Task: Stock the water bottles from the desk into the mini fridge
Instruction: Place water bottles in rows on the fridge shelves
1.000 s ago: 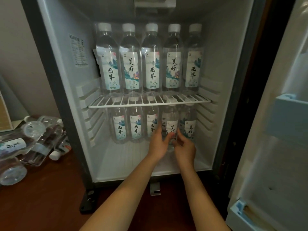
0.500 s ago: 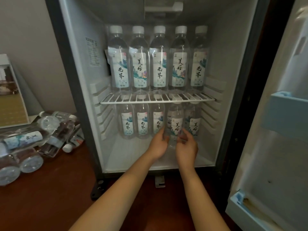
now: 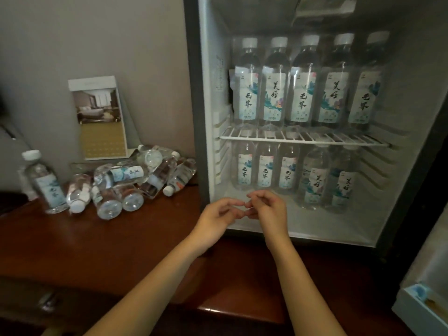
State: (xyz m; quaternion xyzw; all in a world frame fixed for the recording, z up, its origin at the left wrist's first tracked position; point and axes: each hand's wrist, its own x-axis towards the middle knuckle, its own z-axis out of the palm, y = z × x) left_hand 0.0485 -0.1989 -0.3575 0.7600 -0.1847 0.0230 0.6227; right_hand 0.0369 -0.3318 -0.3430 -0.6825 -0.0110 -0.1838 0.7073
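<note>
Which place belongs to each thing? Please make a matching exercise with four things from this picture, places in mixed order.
Things:
1. row of five tall clear plastic bottles with white caps
2. single small clear plastic bottle standing upright
3. heap of clear plastic bottles lying on their sides
4. printed card with a bedroom photo

Places:
A. far left on the brown wooden desk
B. against the grey wall
C. on the white wire shelf of the mini fridge
D. on the desk, next to the fridge

Pairs: 1-C, 2-A, 3-D, 4-B
</note>
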